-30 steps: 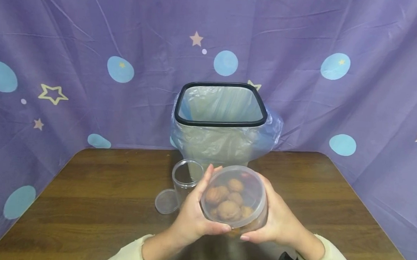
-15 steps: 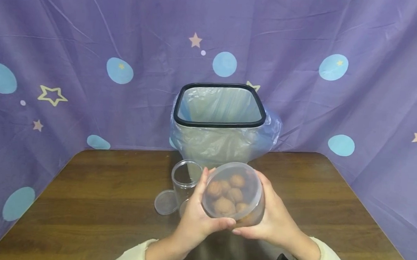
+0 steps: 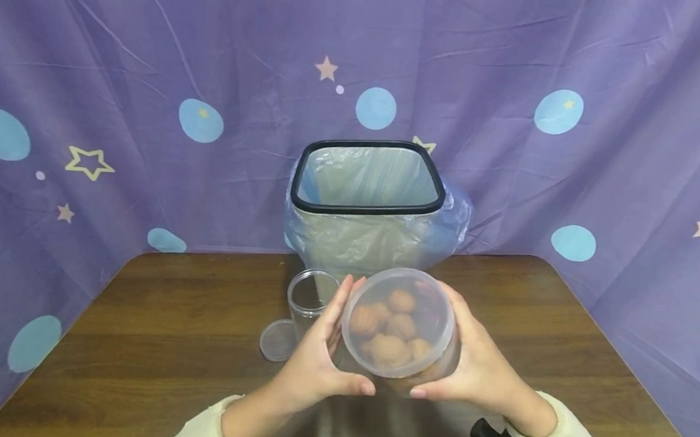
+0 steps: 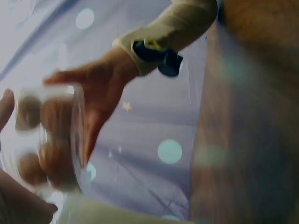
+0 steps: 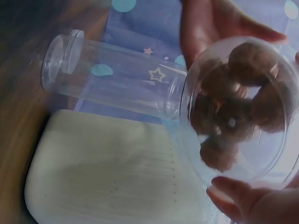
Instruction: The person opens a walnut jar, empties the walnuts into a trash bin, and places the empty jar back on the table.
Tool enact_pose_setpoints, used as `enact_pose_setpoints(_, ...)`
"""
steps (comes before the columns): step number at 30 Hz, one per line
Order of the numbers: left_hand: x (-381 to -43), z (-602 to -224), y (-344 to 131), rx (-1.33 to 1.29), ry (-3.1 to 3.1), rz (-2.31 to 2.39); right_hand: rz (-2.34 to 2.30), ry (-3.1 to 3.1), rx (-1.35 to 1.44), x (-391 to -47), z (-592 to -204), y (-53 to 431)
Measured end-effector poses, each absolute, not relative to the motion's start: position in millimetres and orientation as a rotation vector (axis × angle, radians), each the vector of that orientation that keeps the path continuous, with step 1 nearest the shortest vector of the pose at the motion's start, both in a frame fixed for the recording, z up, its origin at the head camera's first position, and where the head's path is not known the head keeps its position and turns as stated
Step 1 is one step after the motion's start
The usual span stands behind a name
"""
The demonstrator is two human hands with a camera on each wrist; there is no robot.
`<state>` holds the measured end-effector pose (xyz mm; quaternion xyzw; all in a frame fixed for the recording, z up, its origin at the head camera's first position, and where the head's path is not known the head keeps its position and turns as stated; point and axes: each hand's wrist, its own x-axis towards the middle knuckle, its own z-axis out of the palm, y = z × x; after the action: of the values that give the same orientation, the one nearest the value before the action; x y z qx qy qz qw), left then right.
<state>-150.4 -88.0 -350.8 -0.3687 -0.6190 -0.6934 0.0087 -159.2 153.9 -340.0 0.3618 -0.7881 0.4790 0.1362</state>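
Both hands hold a clear round jar (image 3: 402,371) of walnuts (image 3: 388,349) in front of me, its frosted lid (image 3: 441,287) on and tilted toward the head camera. My left hand (image 3: 311,367) spans its left side, thumb at the front and a small gap showing near the palm. From the right, my right hand (image 3: 479,354) curves round the wall, with its far fingers behind the jar. The right wrist view shows the walnuts (image 5: 233,119) through the jar's clear base. In the left wrist view, the jar (image 4: 46,135) is blurred.
A tall clear jar (image 3: 306,317) stands uncovered just left of the held one, partly behind my left hand. Its small lid (image 3: 278,340) lies beside it on the wooden table (image 3: 175,328). Behind stands a bin (image 3: 363,235) with a black rim and a plastic bag liner.
The walnut jar has been tilted and turned between my hands, and the nuts have shifted inside. My left palm now stands a little farther from its wall.
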Motion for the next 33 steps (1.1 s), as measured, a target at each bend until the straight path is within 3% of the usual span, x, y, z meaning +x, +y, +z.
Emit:
enact_pose_setpoints(14, -179.3, -346.9, -95.9, -1.663, -1.739, -2.142, 1.572, -2.123, 1.408, -166.8, -338.8, 155.8)
enact_pose_setpoints(33, -181.7, -352.1, -92.7, -1.445, -1.779, -2.306, 1.631, -2.131, 1.528, -191.8, -344.7, 160.3)
